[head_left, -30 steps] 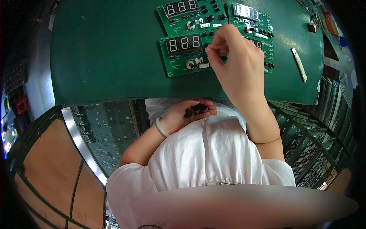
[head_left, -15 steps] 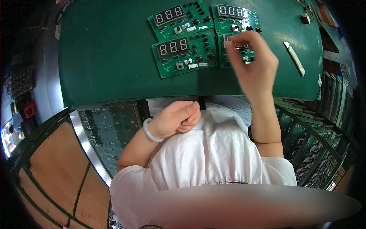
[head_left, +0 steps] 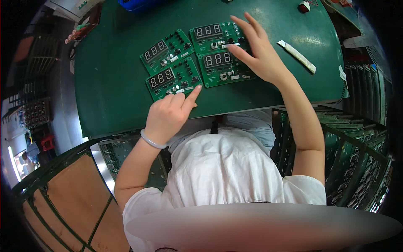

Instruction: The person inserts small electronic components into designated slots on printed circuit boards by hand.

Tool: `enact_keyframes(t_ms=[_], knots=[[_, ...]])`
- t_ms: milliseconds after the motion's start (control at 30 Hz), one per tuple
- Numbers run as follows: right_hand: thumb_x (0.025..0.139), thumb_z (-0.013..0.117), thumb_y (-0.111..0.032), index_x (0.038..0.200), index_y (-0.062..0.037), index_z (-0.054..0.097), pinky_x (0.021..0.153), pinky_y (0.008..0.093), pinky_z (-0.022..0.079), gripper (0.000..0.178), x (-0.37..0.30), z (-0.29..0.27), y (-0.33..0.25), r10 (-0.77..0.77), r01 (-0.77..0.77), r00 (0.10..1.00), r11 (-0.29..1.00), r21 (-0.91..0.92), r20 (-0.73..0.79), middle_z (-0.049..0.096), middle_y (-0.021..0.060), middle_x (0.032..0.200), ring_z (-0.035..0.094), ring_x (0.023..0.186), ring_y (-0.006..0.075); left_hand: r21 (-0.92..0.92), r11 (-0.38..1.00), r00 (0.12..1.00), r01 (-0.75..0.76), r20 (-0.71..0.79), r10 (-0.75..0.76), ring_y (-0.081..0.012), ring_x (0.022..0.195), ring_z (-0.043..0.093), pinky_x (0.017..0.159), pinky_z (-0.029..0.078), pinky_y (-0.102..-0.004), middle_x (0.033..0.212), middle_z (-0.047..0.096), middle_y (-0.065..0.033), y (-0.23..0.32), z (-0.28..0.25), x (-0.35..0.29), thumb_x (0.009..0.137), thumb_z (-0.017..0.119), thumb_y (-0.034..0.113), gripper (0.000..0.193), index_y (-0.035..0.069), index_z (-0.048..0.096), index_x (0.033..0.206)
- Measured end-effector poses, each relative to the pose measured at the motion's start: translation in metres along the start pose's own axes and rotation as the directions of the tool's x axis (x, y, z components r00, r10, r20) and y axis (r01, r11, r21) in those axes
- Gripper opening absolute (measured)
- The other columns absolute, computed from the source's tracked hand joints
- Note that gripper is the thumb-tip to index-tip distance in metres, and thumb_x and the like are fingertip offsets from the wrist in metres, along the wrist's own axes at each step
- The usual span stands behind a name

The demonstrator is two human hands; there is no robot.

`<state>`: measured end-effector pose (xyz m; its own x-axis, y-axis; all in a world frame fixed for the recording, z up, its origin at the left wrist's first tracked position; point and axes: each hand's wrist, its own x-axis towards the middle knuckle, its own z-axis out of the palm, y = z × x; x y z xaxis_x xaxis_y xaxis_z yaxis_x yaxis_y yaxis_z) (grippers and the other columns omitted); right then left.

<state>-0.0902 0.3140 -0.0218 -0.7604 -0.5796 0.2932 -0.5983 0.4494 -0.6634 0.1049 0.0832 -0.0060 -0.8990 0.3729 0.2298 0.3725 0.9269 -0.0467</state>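
Observation:
Green circuit boards with three-digit displays lie in two columns on the green table [head_left: 113, 80]. My left hand [head_left: 167, 111], with a pale bangle at its wrist, is at the front edge of the near left board [head_left: 180, 75]. Its index finger stretches to that board's lower right corner; the other fingers curl, partly hidden. The far left board [head_left: 168, 44] lies beyond it. My right hand [head_left: 262, 54] spreads open over the right side of the far right board [head_left: 224, 28] and near right board [head_left: 212, 71], covering part of both. It holds nothing.
A white strip-like tool [head_left: 297, 56] lies to the right of my right hand. A blue object [head_left: 138, 4] sits at the far edge, and a small red-and-black part [head_left: 304, 6] at the far right. Racks of boards [head_left: 352, 168] stand beside me on the right.
My left hand has come up from my lap to the near left board. My right hand has opened from a pinch and spread over the right boards. The view has shifted.

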Motion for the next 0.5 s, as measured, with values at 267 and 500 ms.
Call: enact_keyframes(t_ms=[267,500], knots=[[0.092,0.069,-0.038,0.143,-0.0144,0.054,0.118,0.0552,0.033,0.058,0.014,0.043,-0.007,-0.164,0.153,0.986,0.961,-0.229,-0.026,0.045,0.0229,0.151,0.034,0.143,0.0506,0.008,1.000,1.000,0.016,0.019,-0.016,-0.0141,0.060,0.052,0.054,0.047,-0.0304,0.068,0.043,-0.0004,-0.012,-0.001,-0.007,0.088,0.073,0.021,0.050,0.016,0.065,0.137],[0.091,0.069,-0.033,0.142,-0.0098,0.053,0.117,0.0572,0.032,0.058,-0.003,0.056,-0.030,-0.155,0.148,0.988,0.968,-0.202,-0.023,0.045,0.0258,0.147,0.035,0.140,0.0542,-0.049,0.997,0.998,0.058,0.034,-0.056,-0.0157,0.060,0.053,0.055,0.047,-0.0320,0.068,0.043,-0.0020,-0.018,-0.003,-0.023,0.086,0.075,0.017,0.053,0.014,0.065,0.138]])
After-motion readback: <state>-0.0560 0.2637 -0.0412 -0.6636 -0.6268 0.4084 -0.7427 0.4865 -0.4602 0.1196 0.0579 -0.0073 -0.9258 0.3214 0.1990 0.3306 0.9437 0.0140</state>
